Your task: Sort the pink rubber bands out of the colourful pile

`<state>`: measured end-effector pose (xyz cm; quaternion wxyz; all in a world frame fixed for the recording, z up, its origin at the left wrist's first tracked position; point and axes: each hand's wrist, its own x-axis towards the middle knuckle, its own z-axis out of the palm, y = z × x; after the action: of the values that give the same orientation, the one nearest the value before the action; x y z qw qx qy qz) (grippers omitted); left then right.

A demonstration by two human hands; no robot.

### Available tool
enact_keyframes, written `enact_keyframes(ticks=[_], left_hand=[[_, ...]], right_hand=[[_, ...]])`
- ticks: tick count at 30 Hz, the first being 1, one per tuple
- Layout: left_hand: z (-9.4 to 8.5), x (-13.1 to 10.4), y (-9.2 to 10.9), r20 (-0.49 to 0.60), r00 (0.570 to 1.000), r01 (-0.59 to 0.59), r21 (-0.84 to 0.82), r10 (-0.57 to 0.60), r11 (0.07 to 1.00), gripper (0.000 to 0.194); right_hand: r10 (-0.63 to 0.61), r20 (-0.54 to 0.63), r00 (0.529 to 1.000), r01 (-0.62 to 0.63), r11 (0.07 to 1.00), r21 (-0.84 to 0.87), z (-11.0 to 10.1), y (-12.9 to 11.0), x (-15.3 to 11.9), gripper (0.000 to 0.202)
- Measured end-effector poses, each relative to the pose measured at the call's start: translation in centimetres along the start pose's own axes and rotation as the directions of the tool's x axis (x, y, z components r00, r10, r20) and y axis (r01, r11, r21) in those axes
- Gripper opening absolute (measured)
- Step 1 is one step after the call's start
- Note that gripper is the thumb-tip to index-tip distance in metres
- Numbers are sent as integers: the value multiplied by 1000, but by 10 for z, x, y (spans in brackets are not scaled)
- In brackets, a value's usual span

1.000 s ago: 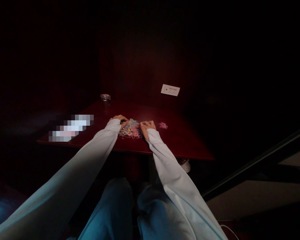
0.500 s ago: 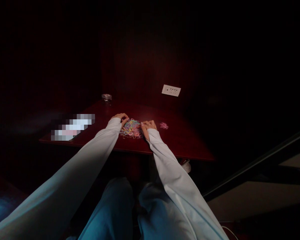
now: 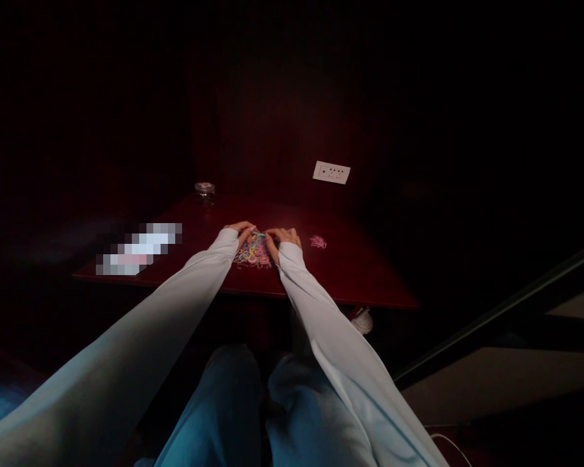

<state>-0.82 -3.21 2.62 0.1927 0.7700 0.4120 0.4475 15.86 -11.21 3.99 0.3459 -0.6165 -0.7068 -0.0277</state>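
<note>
Closest to me are my blue trousers [image 3: 214, 408], knees bent below the desk [image 3: 350, 279]. My long pale sleeves [image 3: 180, 298] stretch forward from either side of them, up over the near edge of the dark red top. Low on my right a thin white cable [image 3: 451, 444] curves along, and above it a dark bar [image 3: 496, 319] slants upward. Under the desk's right part sits a whitish object [image 3: 363, 321], too dim for me to name.

On the desk, the pile of coloured bands [image 3: 253, 254] lies in front of me, between my wrists, a tangle of pink, yellow, lilac and green loops partly covered by my fingers. My left grip [image 3: 241, 228] is at its far left side, my right grip [image 3: 284, 237] at its far right, both with fingers bent and tips nearly meeting over it. A greenish bit shows between those tips; I cannot tell whether either grip is pinching it or it simply lies beneath.

To the right of my right hand, apart from the pile, is a small heap of pink bands [image 3: 318, 242]. Well to the left, a pixelated bright patch [image 3: 146, 250] hides something flat. Farther back, near the left corner, stands a clear lidded jar [image 3: 205, 194]. Beyond, a white socket plate [image 3: 331, 172] is fixed to the dark wall [image 3: 272, 146].
</note>
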Motion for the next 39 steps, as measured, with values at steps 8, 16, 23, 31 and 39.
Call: enact_keyframes(ticks=[8,16,23,31,39], left_hand=[[-1,-6,10,44,999,0,9,0,1000,45],[2,-5,10,91,995,-34,74,27,997,44],[3,-4,4,95,994,-60,85,52,995,42],[6,-4,0,75,991,-117,84,111,989,40],[0,-4,0,39,995,-103,221,96,970,37]], right_hand=[[-80,66,995,83,996,-41,3,1,1,29],[-128,66,990,131,990,-45,9,-3,6,34],[-91,55,994,93,995,-38,6,-4,5,39],[-65,40,997,65,998,-6,6,-3,6,32],[23,-66,998,-16,993,115,10,6,7,22]])
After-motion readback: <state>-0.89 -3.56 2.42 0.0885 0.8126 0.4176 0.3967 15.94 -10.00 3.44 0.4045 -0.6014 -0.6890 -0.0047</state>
